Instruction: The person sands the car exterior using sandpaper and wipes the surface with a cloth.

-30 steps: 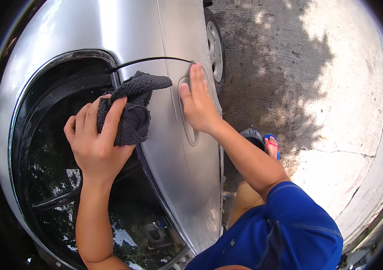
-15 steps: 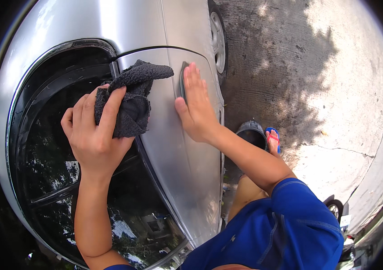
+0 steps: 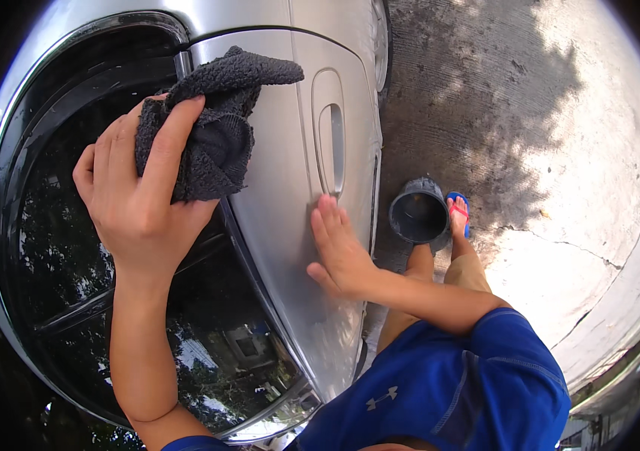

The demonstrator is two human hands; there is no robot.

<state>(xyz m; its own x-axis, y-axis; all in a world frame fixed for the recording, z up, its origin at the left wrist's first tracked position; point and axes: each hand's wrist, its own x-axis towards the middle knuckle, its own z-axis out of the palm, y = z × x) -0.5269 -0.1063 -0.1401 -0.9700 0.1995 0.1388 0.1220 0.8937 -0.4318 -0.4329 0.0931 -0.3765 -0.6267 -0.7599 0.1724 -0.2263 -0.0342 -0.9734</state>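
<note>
A crumpled dark grey cloth (image 3: 215,139) is gripped in my left hand (image 3: 136,192), fingers curled round its left side. That hand is over the dark side window (image 3: 215,331) of a silver car, and the cloth reaches across onto the door panel (image 3: 275,203). My right hand (image 3: 342,252) is open, its fingers stretched out against the silver door. Its fingertips lie just below the door handle (image 3: 333,150), which sits in an oval recess. Nothing shows in the right hand, though its palm is hidden.
A black bucket (image 3: 419,214) stands on the concrete ground (image 3: 478,113) beside my foot in a blue sandal (image 3: 459,214). Part of a wheel (image 3: 381,45) shows at the top. Tree shade covers part of the ground.
My right hand has moved from over the door handle down toward me, uncovering the handle. My left hand still holds the cloth and sits a little farther left and up in the picture.
</note>
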